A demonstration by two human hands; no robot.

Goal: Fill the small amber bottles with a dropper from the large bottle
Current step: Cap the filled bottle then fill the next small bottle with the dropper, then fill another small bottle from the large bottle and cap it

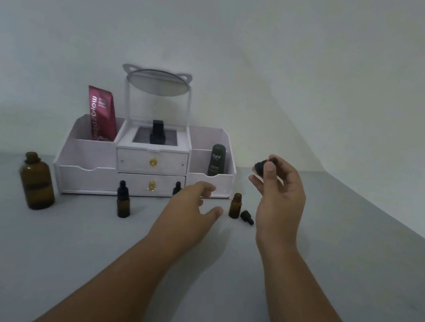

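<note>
The large amber bottle stands uncapped at the left of the table. A small amber bottle with a black dropper cap stands in front of the organizer. Another small capped bottle peeks out behind my left hand, which hovers open with fingers spread. An uncapped small amber bottle stands just right of that hand, with a black dropper cap lying beside it. My right hand is raised above them, pinching a black dropper cap between thumb and fingers.
A white cosmetic organizer with two drawers and a mirror stands at the back. It holds a pink pouch, a dark tube and a black item. A grey table stretches toward me; a wall rises behind.
</note>
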